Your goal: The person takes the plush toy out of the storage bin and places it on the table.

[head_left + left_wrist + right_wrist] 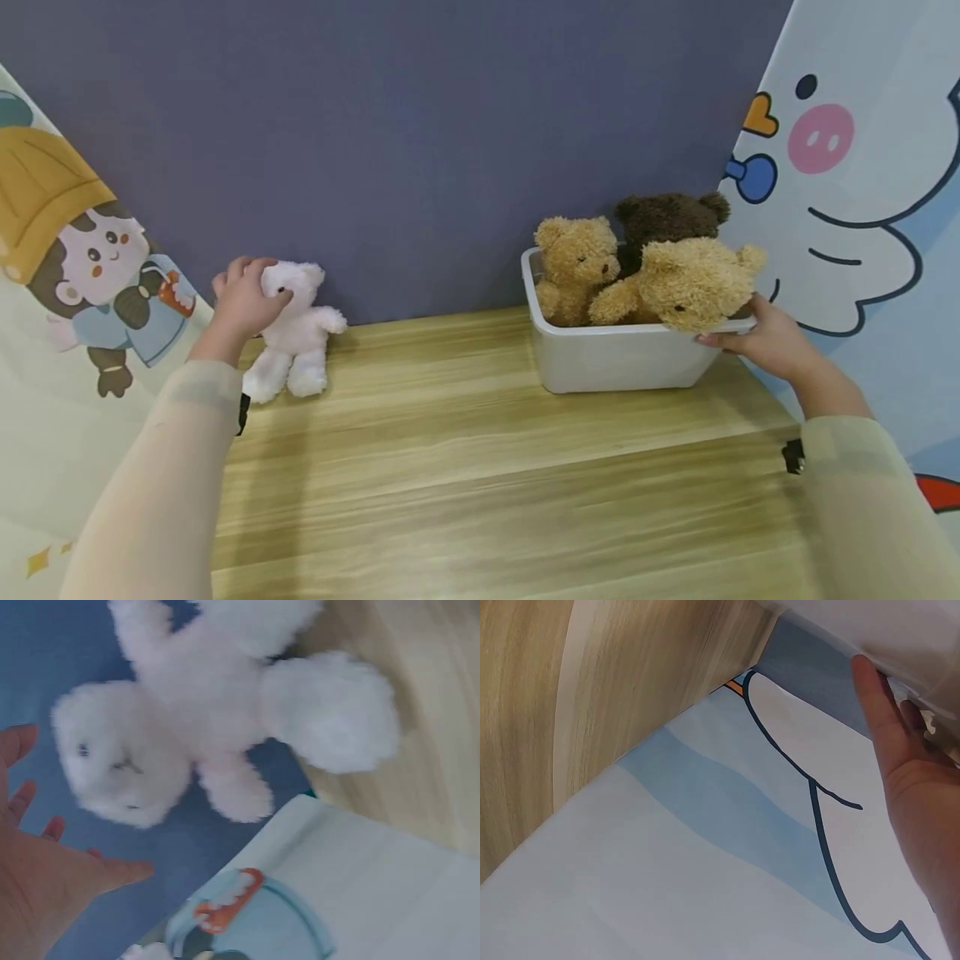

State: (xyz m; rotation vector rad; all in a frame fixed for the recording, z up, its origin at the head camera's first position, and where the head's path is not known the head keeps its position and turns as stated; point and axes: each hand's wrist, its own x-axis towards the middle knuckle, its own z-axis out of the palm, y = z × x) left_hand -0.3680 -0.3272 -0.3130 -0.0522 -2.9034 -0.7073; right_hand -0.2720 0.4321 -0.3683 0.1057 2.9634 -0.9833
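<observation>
At the left, a white plush bear (288, 350) is upright against the dark back panel, its feet on the wooden surface. My left hand (246, 302) is at its head with fingers spread; in the left wrist view a gap shows between the hand (52, 877) and the bear's head (124, 754). On the right stands a white bin (622, 360) holding a tan bear (577, 258), a dark brown bear (667, 218) and another tan bear (693, 283) that leans over the front rim. My right hand (776, 337) grips the bin's right front corner, thumb along the front wall.
A wood-grain tabletop (465, 467) spans the foreground. A dark blue-grey panel (420, 150) rises behind it. Side panels stand close by each arm, with a cartoon child (108, 258) on the left and a white cartoon animal (862, 242) on the right.
</observation>
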